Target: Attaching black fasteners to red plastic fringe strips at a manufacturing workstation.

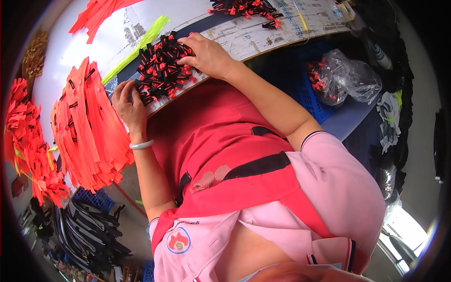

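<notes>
On the table's near edge lies a heap of small black pieces with red-orange ends [164, 68], whose exact kind I cannot make out. My left hand [128, 107], with a pale bangle at the wrist, rests against the heap's left side, fingers bent and slightly apart. At the upper right of the heap, my right hand [206, 54] spreads its thumb away from its fingers, which touch the pieces. Neither hand visibly grips a piece, though some fingertips are partly hidden. Long red-orange strips [87, 124] with a few black bits drape over the table edge beside my left hand.
A yellow-green strip [141, 44] runs behind the heap on the white table [244, 42]. More small pieces [246, 8] lie at the far side. To the right, a blue crate [312, 96] sits below table height near a clear plastic bag [350, 77]. Black straps [87, 230] hang lower left.
</notes>
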`<move>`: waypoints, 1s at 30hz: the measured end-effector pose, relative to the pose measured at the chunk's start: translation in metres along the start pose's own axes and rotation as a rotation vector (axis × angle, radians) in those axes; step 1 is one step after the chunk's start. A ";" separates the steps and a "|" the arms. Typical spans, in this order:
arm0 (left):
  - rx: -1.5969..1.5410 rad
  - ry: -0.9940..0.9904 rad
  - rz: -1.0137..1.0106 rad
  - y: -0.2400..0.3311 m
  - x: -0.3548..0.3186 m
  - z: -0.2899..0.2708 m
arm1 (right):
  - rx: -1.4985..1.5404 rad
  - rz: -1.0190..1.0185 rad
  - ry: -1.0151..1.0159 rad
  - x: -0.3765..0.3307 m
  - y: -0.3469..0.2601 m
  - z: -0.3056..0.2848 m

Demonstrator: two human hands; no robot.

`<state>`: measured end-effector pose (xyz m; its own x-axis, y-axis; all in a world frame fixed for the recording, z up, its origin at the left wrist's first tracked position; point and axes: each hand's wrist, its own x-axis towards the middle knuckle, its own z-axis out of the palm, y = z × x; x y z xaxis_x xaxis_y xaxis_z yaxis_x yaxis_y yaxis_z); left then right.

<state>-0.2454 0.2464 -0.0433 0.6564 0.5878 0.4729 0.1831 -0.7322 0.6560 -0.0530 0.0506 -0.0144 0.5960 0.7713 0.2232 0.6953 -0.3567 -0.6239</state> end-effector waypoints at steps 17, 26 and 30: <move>0.014 -0.003 0.015 -0.002 -0.001 -0.001 | -0.033 0.240 0.337 -0.047 0.104 -0.088; 0.024 -0.008 -0.006 -0.001 -0.003 0.001 | 0.177 0.033 0.149 -0.021 0.023 -0.039; 0.024 -0.003 -0.008 0.000 -0.003 -0.003 | -0.188 -0.042 0.497 -0.012 0.089 -0.082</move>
<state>-0.2493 0.2454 -0.0430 0.6572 0.5929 0.4654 0.2065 -0.7355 0.6453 0.0343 -0.0337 -0.0116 0.6530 0.4601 0.6016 0.7552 -0.4544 -0.4724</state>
